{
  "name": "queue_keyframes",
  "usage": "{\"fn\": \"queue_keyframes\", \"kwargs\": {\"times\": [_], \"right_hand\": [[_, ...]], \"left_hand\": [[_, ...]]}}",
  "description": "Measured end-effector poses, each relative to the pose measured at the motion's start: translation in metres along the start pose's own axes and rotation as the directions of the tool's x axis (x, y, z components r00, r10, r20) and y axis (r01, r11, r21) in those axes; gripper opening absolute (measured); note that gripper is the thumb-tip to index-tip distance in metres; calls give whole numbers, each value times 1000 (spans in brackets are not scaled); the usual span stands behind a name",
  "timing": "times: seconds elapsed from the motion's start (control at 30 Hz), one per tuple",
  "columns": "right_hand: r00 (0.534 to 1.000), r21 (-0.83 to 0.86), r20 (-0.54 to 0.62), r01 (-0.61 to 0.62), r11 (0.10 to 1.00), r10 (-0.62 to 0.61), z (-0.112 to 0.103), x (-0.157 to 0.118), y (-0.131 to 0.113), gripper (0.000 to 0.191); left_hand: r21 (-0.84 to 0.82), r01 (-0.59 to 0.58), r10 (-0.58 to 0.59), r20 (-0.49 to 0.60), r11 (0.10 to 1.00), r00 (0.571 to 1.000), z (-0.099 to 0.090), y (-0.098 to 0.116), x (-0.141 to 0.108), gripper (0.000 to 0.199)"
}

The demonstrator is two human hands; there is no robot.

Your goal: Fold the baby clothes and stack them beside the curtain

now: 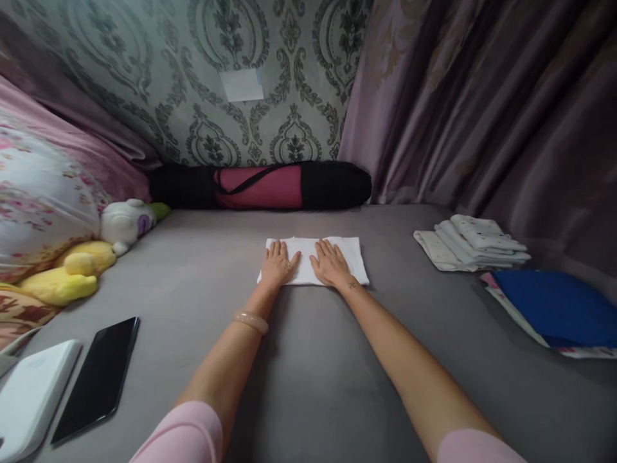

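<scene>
A white folded cloth [304, 262] lies flat on the grey sheet [318, 360] in front of me, a wide rectangle. My left hand [278, 263] rests palm down on its left part, fingers stretched out and thumb pointing inward. On its middle and right part lies my right hand [330, 262], also flat, with the fingers spread a little. Both palms touch the cloth, and neither hand grips it. Its right end shows uncovered beside my right hand.
A stack of folded cloths [475, 244] sits at right, near a blue folded item [559, 308]. At left lie a black phone [99, 379], a white box-like device [36, 399] and plush toys [72, 273]. A black and red long bag [263, 186] lies along the wall.
</scene>
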State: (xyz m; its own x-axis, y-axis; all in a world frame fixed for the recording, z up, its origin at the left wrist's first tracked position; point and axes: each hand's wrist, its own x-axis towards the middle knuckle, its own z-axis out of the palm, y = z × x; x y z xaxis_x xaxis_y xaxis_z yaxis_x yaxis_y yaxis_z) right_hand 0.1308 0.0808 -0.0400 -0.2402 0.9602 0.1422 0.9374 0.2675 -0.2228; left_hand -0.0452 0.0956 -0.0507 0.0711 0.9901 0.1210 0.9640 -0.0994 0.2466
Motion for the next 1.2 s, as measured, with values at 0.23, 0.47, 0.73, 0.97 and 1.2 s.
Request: {"fn": "queue_keyframes", "kwargs": {"times": [0.23,0.47,0.73,0.97,1.2], "right_hand": [[986,-3,-103,-128,992,127,-4,-10,15,64],[984,465,-12,-151,872,177,-14,-5,65,60],[997,162,-40,-57,985,64,-12,-19,71,54],[998,5,62,-19,1000,19,-17,-20,74,61],[995,-40,94,-13,999,17,-15,-18,76,64]], "left_hand": [[-14,-58,58,10,998,998,0,-12,0,75],[-52,-196,201,96,979,975,2,-42,8,67],[-63,-215,221,117,975,968,0,-50,7,67],[-43,-304,307,195,952,932,-16,-62,4,66],[275,-153,83,248,949,965,-41,-2,-4,51]]}}
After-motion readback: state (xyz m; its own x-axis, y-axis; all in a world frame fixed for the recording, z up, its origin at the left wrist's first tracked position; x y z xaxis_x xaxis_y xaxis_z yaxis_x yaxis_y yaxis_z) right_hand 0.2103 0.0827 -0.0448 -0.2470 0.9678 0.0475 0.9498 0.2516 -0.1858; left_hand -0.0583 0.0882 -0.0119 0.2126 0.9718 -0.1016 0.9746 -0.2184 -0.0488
